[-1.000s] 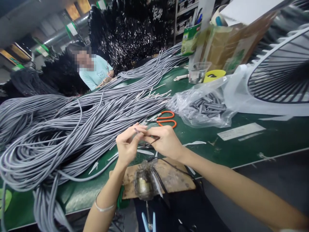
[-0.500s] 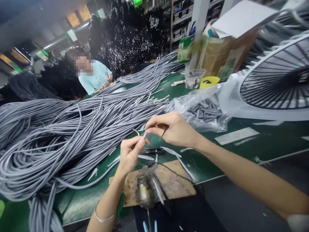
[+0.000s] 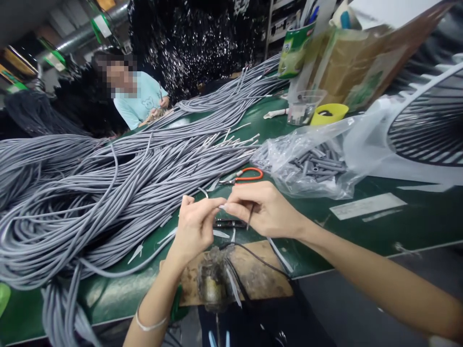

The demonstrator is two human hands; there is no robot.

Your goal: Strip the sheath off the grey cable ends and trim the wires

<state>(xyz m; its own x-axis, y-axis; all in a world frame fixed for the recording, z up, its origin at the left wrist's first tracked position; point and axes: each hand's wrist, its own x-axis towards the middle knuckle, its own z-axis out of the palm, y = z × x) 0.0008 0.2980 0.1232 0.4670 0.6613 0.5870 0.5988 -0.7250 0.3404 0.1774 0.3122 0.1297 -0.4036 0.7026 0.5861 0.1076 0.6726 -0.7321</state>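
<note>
A green bench (image 3: 361, 231) carries everything. A heap of grey cables (image 3: 90, 193) covers its left half, from the near left corner up to the far edge, where a co-worker in a light blue shirt (image 3: 139, 103) sits. At the right edge lies a white fan guard (image 3: 427, 130). Behind it, towards the far right corner, stands a cardboard box (image 3: 361, 67).

A clear plastic bag (image 3: 289, 161) lies open in the middle of the bench, against the fan guard, and holds short grey tube pieces (image 3: 318, 164). Beside the box, a green can (image 3: 293, 50) holds pens (image 3: 311, 12). In front of the can are a clear cup (image 3: 304, 108), contents unclear, and a yellow bowl (image 3: 329, 114) with something dark inside.

A wooden board (image 3: 260, 274) sits at the near edge and bears a tape-wrapped block (image 3: 213, 279). Orange-handled snips (image 3: 246, 176) lie between the cables and the bag. Black cutters (image 3: 227, 223) lie just beyond the board.

Above the cutters, the left hand (image 3: 195, 226) and the right hand (image 3: 258, 209) meet fingertip to fingertip. Both pinch a pale strand (image 3: 217, 204), which is too fine to make out. The right hand's curled fingers also hold a thin dark sliver (image 3: 249, 217).
</note>
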